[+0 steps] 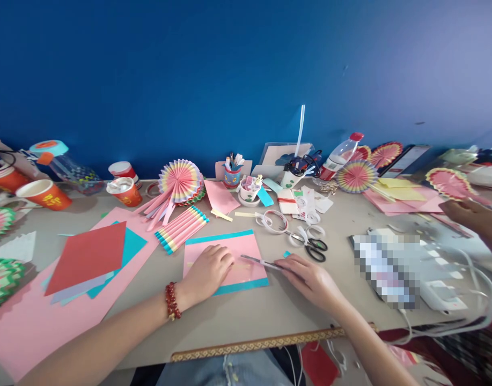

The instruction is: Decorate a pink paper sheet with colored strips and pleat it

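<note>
A pink paper sheet (248, 247) with blue strips along its top and bottom edges lies in front of me. My left hand (211, 268) rests flat on its left half, palm down, fingers stretched forward and pressing the paper. From the right, my right hand (306, 276) grips a slim craft knife (265, 262), its thin blade pointing left over the sheet. Part of the knife's handle is hidden by the fingers. A small blue paper scrap (286, 254) lies just above my right hand. Black-handled scissors (315, 247) are a little beyond it.
Folded pink strips (182, 229) and a paper fan (180, 179) lie behind the sheet. Coloured papers (90, 257) spread at left. Tape rolls (274, 221), cups (124, 191) and a bottle (342, 155) stand farther back. At right are a phone (384, 271), cables and another person's hand (465, 217).
</note>
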Motion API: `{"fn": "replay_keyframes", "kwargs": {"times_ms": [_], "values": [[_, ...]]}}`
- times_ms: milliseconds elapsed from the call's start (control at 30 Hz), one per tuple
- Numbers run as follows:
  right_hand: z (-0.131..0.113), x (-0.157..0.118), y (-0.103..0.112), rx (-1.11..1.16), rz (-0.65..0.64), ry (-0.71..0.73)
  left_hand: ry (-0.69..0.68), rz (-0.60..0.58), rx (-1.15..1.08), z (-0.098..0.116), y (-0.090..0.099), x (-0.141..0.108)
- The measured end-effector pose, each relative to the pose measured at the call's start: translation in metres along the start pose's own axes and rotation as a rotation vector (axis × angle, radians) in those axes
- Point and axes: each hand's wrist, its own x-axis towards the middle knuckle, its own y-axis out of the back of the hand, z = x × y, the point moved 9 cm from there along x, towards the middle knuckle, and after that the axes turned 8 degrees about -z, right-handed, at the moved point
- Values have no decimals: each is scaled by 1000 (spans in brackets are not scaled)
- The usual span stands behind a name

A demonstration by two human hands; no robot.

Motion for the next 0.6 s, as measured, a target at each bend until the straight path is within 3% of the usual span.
{"fn": "replay_keyframes", "kwargs": {"times_ms": [333,600], "values": [[-1,-2,4,-86,46,39,28,-13,-2,-3,4,2],[2,-5,-2,-106,-4,32,9,-19,41,-4,-3,3]]}}
